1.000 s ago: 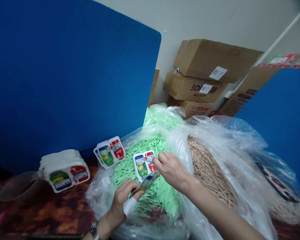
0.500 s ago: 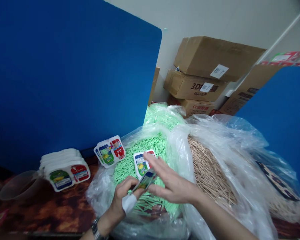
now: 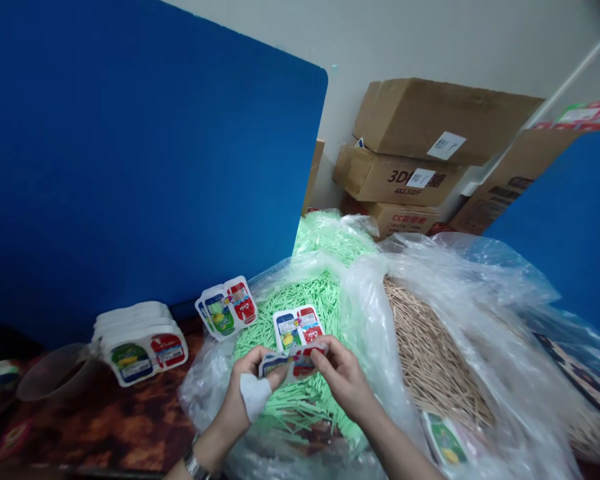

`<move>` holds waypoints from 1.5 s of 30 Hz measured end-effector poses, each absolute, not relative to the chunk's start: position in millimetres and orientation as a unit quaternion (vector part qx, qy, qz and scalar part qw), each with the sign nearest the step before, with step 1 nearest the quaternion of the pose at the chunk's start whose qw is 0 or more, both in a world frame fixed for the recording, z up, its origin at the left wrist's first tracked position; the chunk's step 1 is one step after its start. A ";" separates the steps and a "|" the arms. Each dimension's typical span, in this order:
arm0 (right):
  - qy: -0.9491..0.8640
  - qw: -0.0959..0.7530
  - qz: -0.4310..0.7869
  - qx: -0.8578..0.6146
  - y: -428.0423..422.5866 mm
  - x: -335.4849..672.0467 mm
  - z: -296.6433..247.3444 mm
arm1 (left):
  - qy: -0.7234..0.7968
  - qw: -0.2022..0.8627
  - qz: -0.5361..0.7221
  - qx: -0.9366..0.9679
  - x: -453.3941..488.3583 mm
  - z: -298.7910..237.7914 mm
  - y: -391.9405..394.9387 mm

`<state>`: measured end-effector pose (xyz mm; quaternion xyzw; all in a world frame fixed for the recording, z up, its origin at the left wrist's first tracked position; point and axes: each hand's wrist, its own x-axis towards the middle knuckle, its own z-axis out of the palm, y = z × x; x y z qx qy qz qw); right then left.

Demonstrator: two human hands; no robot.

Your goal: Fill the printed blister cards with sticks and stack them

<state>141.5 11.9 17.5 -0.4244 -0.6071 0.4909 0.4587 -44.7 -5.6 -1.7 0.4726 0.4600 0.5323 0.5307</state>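
Observation:
Both hands hold a small printed packet point(image 3: 294, 364) with a blue-green half and a red half. My left hand point(image 3: 250, 380), with a white patch at the thumb base, grips its left end. My right hand point(image 3: 343, 373) pinches its right end between thumb and fingers. Just beyond it, a similar packet point(image 3: 299, 327) lies face up on a heap of thin green sticks point(image 3: 315, 297) in an opened clear plastic bag. More such packets point(image 3: 227, 308) lie overlapped at the bag's left edge.
To the left stand a stack of white-edged packets point(image 3: 143, 343) and a clear bowl point(image 3: 55, 373). Thin brown sticks point(image 3: 430, 347) fill a plastic bag on the right, with another packet point(image 3: 445, 437) at its near edge. Cardboard boxes point(image 3: 405, 173) and a blue panel point(image 3: 155, 147) rise behind.
My right hand has come down from above the packet and now grips its right end. The held packet has turned to face me more squarely. The packet at the lower right has come into view.

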 end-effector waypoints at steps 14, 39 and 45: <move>-0.568 0.469 0.519 -0.434 19.3 125.5 11.9 | 0.444 0.560 0.517 0.471 -55.0 -0.3 -2.4; -0.794 0.292 0.161 -0.508 43.0 135.3 -2.7 | 0.648 0.282 0.531 0.468 -145.5 -32.7 73.5; -0.751 0.051 0.045 -0.657 84.0 150.2 -7.9 | 0.756 0.126 0.445 0.463 -159.0 -49.2 85.9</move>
